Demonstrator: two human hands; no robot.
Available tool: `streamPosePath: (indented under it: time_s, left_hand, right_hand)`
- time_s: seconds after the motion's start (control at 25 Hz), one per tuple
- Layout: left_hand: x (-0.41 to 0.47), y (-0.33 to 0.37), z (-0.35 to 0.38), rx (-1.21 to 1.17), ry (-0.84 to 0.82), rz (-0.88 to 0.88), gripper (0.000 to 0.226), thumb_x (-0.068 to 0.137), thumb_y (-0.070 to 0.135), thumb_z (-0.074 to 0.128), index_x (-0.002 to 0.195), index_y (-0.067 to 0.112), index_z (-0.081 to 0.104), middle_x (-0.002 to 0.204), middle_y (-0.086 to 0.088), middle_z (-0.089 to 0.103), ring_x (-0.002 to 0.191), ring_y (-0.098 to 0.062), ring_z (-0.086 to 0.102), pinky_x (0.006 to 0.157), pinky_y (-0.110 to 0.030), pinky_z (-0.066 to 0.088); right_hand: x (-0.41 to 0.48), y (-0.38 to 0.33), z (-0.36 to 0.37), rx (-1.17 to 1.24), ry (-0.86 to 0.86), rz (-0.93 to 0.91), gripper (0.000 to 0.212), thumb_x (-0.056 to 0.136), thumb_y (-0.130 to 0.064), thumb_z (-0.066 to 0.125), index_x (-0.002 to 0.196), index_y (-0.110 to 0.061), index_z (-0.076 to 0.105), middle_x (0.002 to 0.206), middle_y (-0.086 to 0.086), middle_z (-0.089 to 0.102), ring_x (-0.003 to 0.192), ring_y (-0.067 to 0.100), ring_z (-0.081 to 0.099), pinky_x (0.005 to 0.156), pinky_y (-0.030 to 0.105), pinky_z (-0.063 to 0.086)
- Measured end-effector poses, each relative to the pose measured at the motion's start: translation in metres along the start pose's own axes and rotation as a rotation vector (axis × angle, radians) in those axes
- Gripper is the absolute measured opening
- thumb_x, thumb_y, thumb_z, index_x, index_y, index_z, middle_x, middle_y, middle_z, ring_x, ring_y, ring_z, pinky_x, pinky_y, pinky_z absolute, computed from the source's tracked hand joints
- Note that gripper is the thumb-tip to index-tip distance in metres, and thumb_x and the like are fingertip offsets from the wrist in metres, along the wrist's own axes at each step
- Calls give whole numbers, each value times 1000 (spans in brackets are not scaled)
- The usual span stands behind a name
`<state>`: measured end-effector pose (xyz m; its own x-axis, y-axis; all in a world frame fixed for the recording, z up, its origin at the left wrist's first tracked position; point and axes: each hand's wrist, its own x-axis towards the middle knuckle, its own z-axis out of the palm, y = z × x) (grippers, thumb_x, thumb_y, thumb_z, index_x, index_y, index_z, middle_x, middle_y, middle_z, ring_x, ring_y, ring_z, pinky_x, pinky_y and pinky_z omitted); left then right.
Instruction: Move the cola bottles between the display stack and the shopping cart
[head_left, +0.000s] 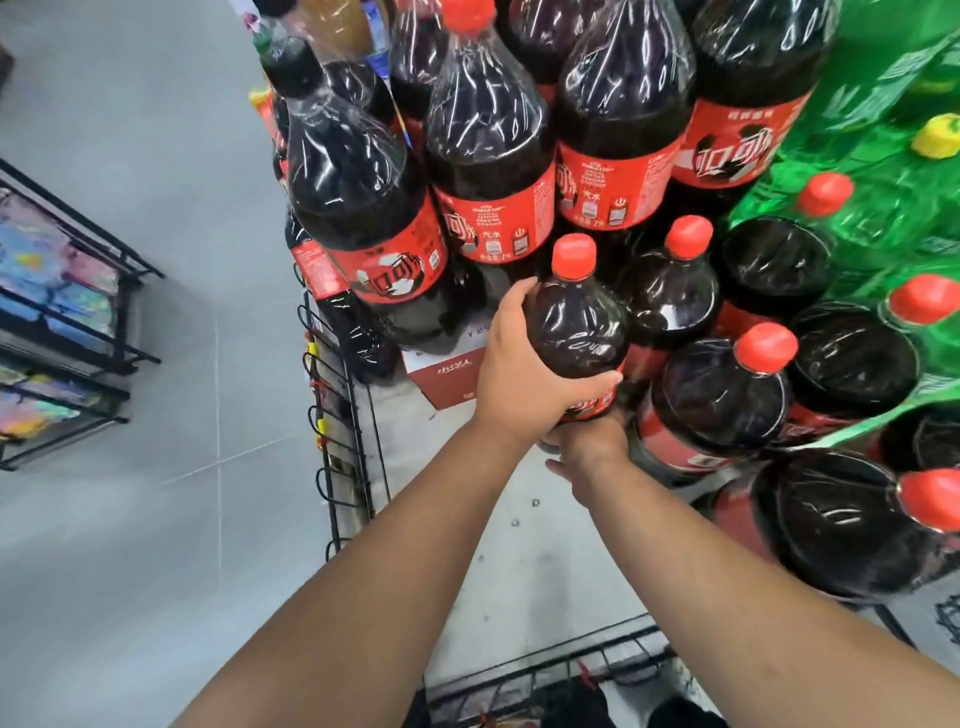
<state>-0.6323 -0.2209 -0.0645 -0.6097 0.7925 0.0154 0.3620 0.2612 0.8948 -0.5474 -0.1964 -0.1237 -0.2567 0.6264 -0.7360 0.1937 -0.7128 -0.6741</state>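
Note:
A large cola bottle (576, 327) with a red cap and red label is held upright in front of the display stack (493, 171) of wrapped cola bottles. My left hand (524, 374) grips its dark shoulder from the left, thumb across the label. My right hand (587, 441) holds the bottle from below, fingers mostly hidden under it. More red-capped cola bottles (722, 400) stand close on the right. The shopping cart's black wire rim (550, 670) shows at the bottom.
Green soda bottles (893, 130) in wrap fill the upper right. A black wire rack with hooks (332, 415) stands left of the stack. A red-and-white carton (447, 374) sits under the bottles. Another shelf rack (67, 322) is across the grey floor at the left.

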Motion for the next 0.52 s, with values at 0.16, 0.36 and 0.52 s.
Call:
streamPosePath:
  time_s: [0.16,0.36,0.52]
  left_hand:
    - [1,-13,7,-5,5,-22,115,48,43,97,145,29,36,143,5,50,134,-14,50,112,-42,44]
    - [1,-23,9,1,1,-36,115,50,31,100,146,24,37,143,4,49,134,-15,48,114,-42,42]
    - [5,-29,9,6,-18,-32,117,51,29,101,148,22,36,145,2,49,135,-14,48,115,-40,41]
  right_hand:
    - [20,-10,8,765,126,267,45,84,-51,58,123,-32,46,137,-2,50,113,19,50,62,29,44]
    - [38,5,15,614,58,132,57,61,-34,67,115,-33,50,124,5,63,103,25,64,81,39,58]
    - [44,4,16,475,111,-55,60,83,-50,55,138,-25,52,138,-2,58,111,17,59,63,23,58]
